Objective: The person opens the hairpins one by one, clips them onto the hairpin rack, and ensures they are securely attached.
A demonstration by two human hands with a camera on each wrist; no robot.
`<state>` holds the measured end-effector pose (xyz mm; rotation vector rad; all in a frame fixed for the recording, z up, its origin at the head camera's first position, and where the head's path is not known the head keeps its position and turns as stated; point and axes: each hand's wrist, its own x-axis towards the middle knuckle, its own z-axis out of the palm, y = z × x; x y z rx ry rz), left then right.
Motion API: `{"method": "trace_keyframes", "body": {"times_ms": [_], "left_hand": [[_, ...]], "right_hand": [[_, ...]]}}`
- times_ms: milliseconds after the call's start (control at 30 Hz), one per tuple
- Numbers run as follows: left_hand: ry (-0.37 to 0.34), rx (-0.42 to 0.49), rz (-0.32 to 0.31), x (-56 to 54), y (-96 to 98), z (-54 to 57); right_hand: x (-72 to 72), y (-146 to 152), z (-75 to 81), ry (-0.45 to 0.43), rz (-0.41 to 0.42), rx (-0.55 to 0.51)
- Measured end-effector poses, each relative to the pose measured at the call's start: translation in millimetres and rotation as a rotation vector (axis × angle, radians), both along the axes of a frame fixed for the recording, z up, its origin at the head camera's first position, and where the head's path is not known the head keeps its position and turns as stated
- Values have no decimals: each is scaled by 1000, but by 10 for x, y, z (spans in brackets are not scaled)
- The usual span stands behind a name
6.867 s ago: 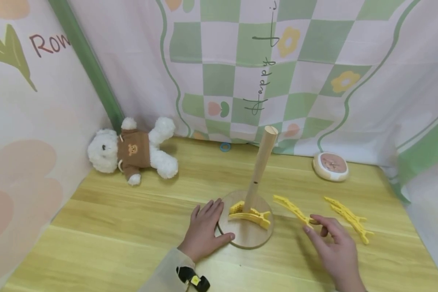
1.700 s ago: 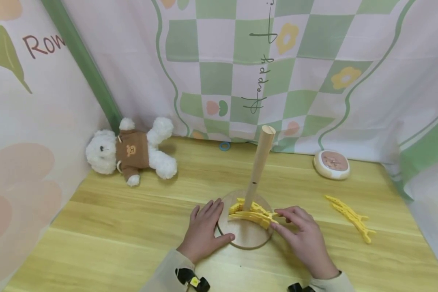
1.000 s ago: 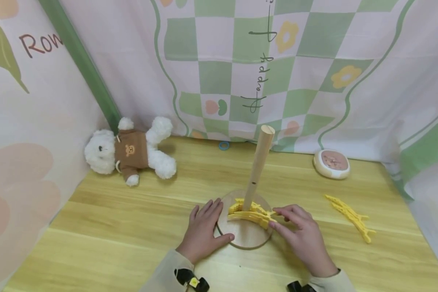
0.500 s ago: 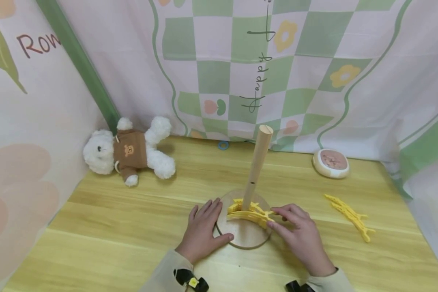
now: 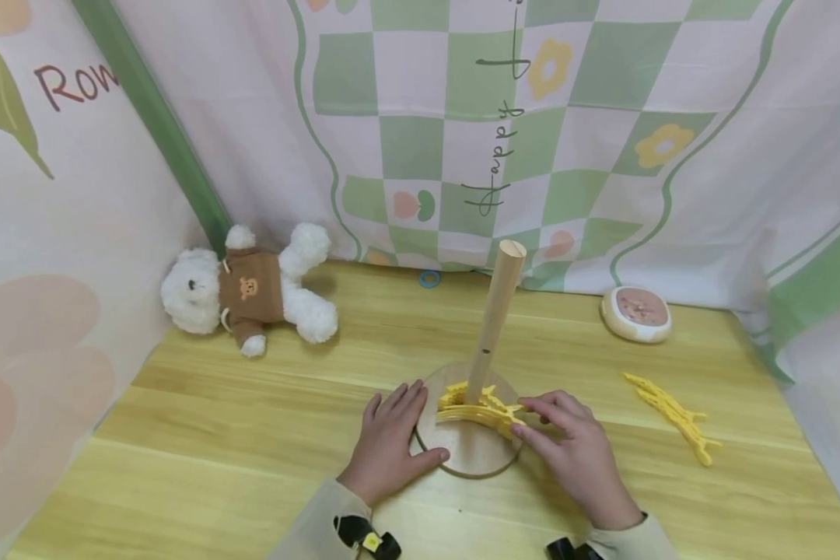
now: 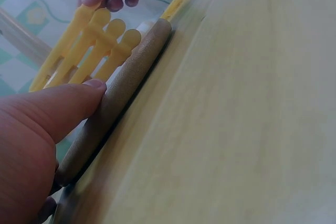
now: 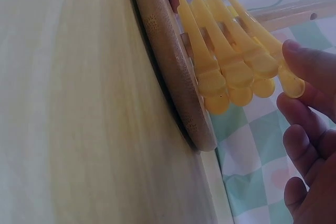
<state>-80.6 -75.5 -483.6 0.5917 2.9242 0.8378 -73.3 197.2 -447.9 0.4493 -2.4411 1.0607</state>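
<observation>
My left hand rests with spread, straight fingers along the left edge of a round wooden base; its thumb lies on the front rim. A wooden pole with a small hole rises from the base. Several curved yellow hair clips are stacked beside the pole, their rounded ends facing right. My right hand pinches the end of the topmost hair clip between thumb and forefinger. That clip lies over the others, its tapered end pointing toward the pole. The right hand's other fingers are loosely bent below.
More yellow hair clips lie on the wooden table to the right. A white plush toy in a brown top lies back left. A blue ring and a round cream device stand near the printed curtain.
My right hand has carried a hair clip from the right of the base leftward onto the stack, then shifted slightly further left. My left hand has stayed on the base.
</observation>
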Motion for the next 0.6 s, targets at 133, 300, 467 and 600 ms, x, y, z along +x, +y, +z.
{"method": "trace_keyframes", "body": {"times_ms": [133,300,467,600], "left_hand": [[2,1,0,-1,-2,0],[10,-1,-4,-8,-1,-2],[6,-1,-6,-8,0,2],[5,-5,-4,-6,-2,2]], "right_hand": [[2,-5,7,-5,3,-7],[4,-7,13,-3,2,-9],[7,-9,12,0,5,-11],[6,-23,10,-7,8,-18]]}}
